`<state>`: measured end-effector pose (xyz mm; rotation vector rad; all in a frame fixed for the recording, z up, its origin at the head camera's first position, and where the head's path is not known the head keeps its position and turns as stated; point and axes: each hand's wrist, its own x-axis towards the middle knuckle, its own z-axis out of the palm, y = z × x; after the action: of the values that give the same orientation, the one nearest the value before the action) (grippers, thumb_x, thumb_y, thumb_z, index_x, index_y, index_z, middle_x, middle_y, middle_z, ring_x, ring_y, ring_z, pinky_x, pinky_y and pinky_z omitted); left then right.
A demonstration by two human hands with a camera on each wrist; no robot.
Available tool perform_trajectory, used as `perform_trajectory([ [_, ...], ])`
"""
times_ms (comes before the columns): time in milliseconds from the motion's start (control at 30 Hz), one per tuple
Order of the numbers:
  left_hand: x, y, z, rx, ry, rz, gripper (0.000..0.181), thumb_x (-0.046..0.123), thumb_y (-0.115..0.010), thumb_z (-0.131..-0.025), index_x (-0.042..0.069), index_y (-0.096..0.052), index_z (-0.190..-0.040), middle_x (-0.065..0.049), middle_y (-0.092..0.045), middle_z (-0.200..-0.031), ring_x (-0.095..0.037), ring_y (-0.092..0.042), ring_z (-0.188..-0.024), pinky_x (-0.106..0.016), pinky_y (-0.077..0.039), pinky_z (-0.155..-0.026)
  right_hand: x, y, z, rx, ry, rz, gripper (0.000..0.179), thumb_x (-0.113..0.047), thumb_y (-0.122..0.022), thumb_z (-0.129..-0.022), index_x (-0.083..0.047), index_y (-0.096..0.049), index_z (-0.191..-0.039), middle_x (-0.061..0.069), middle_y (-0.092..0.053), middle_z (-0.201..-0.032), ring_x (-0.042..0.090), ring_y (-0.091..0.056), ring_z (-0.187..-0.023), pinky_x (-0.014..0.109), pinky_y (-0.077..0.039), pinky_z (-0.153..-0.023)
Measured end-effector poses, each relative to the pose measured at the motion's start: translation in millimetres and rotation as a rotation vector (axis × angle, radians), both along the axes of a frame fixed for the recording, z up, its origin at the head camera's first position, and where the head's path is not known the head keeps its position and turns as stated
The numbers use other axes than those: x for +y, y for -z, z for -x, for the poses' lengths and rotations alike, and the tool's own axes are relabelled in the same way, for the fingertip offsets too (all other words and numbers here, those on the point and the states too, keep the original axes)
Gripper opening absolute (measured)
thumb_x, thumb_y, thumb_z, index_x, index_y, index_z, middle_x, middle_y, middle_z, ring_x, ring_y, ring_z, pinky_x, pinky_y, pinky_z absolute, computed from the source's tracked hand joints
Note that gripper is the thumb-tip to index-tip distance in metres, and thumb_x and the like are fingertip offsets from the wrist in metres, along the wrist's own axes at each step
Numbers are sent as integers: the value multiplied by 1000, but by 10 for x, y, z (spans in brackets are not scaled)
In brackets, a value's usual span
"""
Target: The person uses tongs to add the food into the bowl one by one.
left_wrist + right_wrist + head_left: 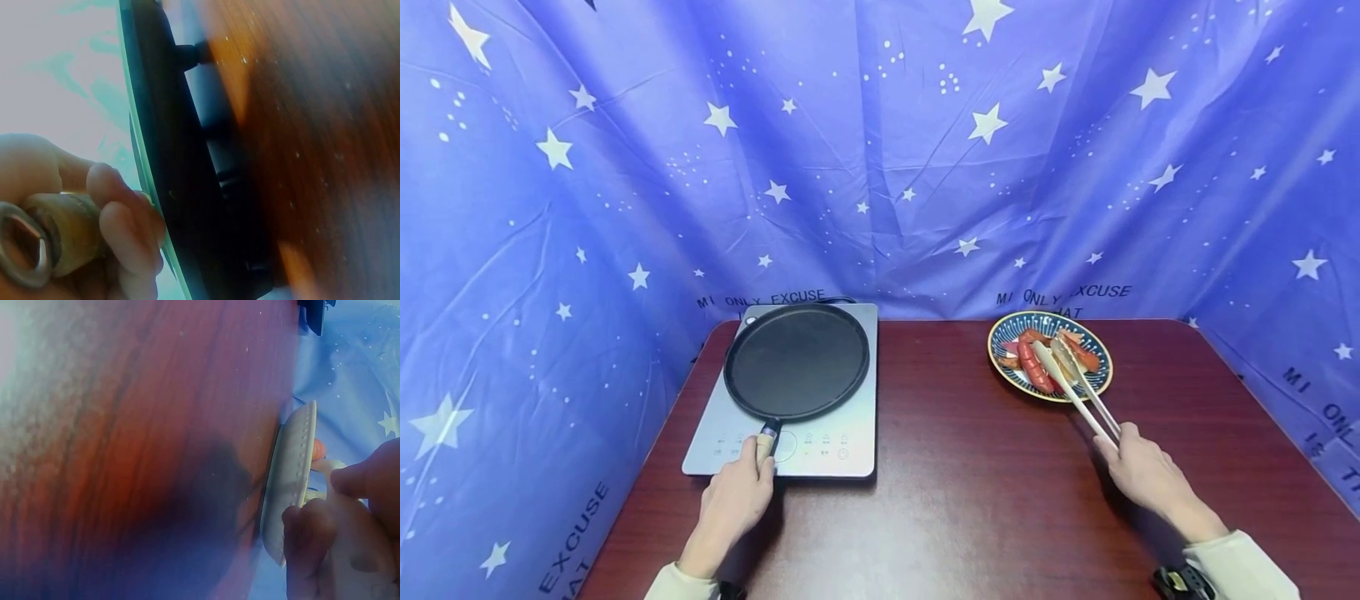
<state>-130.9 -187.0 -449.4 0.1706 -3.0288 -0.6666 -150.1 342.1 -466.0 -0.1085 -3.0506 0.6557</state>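
Observation:
A flat black pan (797,362) sits on a silver induction cooktop (859,433) at the left. My left hand (733,500) grips its handle; in the left wrist view the fingers curl round the pale handle end (72,231) with a metal ring. On the right, my right hand (1150,475) holds light-coloured tongs (1067,387), whose tips reach into a patterned plate (997,354). Scored red sausages (1037,371) and other browned pieces lie there. Whether the tips pinch a piece, I cannot tell. The right wrist view shows the plate's side (290,481) beyond the fingers.
Both the cooktop and plate stand near the back edge of a dark red wooden table (932,433), with bare wood between them. A blue curtain (880,167) with white stars hangs behind and at both sides. A black cord (842,299) runs behind the cooktop.

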Motion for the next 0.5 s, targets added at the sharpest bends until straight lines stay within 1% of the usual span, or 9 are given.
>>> perform_trajectory([
  [133,-2,7,-10,-2,-2,-8,39,26,-49,-93,3,-45,-125,-18,-61,-76,-35,-59,-64,-49,-41,-52,-6,-28,-16,26,-8,11,40,-34,-40,-99,5,-39,-90,11,-46,-61,31,-50,-54,47,-38,-48],
  [233,-3,11,-17,-1,-1,-8,39,26,-49,-93,3,-46,-124,-18,-61,-77,-36,-59,-64,-49,-41,-52,-17,-57,-25,51,-21,13,41,-33,-41,-99,8,-40,-99,13,-48,-63,32,-52,-56,47,-38,-49],
  [367,-5,12,-13,3,-3,-8,39,25,-49,-93,3,-46,-124,-19,-61,-77,-36,-59,-64,-50,-42,-52,-56,-97,-44,104,-68,-1,41,-28,-46,-98,9,-41,-115,22,-56,-73,39,-58,-63,52,-40,-53],
  [500,-2,8,0,4,-2,-8,40,25,-49,-93,2,-46,-125,-18,-60,-75,-35,-58,-62,-49,-41,-51,-98,-157,-65,126,-103,-38,44,-24,-51,-96,9,-41,-122,30,-58,-85,45,-59,-71,57,-41,-58],
])
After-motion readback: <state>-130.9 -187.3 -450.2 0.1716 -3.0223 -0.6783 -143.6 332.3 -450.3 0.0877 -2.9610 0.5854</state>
